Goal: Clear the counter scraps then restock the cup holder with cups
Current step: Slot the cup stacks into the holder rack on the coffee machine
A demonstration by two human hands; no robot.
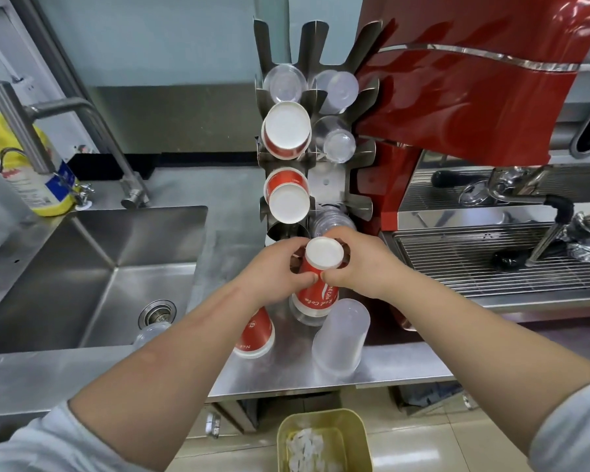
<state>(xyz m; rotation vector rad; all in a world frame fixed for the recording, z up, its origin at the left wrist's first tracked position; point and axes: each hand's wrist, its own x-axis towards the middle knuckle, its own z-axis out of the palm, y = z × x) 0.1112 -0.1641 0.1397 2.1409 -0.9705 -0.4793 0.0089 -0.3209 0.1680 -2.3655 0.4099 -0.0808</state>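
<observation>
Near the counter's [372,376] front edge, below the cup holder [324,185], our left hand [275,267] and right hand [358,264] pinch a red cup stack [315,284]; scraps seem binned, restocking midway, clear cups [341,335] waiting.

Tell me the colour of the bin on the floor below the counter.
The bin is yellow, a dull mustard shade, holding white scraps; the head view shows it.
</observation>
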